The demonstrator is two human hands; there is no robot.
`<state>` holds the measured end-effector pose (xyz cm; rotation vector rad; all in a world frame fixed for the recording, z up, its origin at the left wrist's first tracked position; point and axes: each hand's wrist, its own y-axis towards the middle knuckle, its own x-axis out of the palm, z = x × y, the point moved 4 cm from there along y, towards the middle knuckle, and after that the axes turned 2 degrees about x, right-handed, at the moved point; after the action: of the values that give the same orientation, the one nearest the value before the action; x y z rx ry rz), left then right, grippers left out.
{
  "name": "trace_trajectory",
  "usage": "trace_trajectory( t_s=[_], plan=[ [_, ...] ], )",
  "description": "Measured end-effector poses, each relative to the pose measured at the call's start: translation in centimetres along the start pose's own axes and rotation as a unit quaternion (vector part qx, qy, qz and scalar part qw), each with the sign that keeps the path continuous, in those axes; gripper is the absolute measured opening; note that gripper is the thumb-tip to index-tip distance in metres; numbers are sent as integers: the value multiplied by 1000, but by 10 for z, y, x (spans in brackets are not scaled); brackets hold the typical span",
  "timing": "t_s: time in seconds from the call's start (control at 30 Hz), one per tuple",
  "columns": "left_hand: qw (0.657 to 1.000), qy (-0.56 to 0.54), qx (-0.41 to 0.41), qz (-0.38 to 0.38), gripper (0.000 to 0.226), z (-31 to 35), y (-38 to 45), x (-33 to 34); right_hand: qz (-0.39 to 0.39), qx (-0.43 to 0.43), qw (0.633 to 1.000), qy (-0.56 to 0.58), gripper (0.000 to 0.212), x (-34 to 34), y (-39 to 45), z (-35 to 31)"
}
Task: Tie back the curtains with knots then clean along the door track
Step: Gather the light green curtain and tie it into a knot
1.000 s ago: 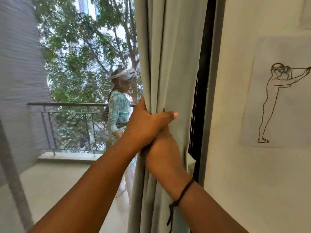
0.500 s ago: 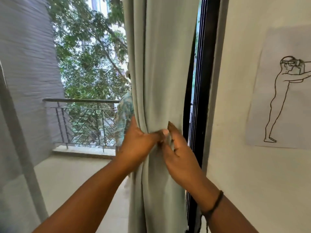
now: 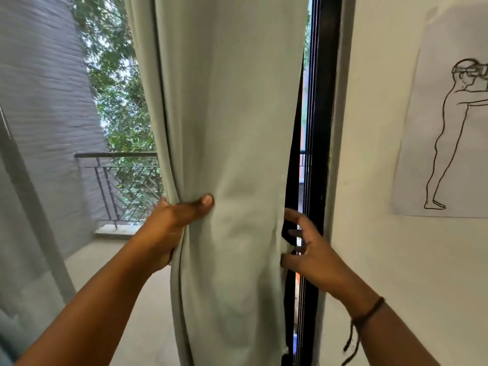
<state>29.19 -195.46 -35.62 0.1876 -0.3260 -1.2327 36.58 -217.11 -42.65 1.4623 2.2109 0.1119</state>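
The pale green curtain hangs in front of the open balcony doorway, beside the black door frame. Its left edge is gripped by the left hand, thumb laid across the front and fingers hidden behind the cloth. The right edge, against the frame, is hooked by the curled fingers of the right hand. The hands are held well apart at the same height, apparently so the full width can be gathered into a bundle for knotting.
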Motion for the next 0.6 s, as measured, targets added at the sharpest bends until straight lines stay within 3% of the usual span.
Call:
trace_trajectory(
  t_s=[0.07,0.17,0.3,0.4,0.47,0.53,0.6],
  plan=[
    [999,-12,-25,-24,36,0,-1,3,-144,18,985,95,73,6,6,-6],
    [998,-27,-44,-34,28,-1,2,2,-224,96,943,228,55,5,9,-13],
    [999,-36,-29,-21,32,-1,12,-5,-260,112,952,115,24,3,6,-16],
    [1000,-17,-5,15,28,-2,20,-10,-179,88,979,28,30,7,4,-20],
    [999,-11,17,32,8,-2,25,-12,-7,11,999,-46,31,5,3,-28],
    [999,-14,40,34,13,-1,28,-15,108,-58,988,-88,30,5,0,-38],
    [999,-18,41,29,10,-3,31,-18,80,-72,990,-90,24,12,2,-37]
  ],
)
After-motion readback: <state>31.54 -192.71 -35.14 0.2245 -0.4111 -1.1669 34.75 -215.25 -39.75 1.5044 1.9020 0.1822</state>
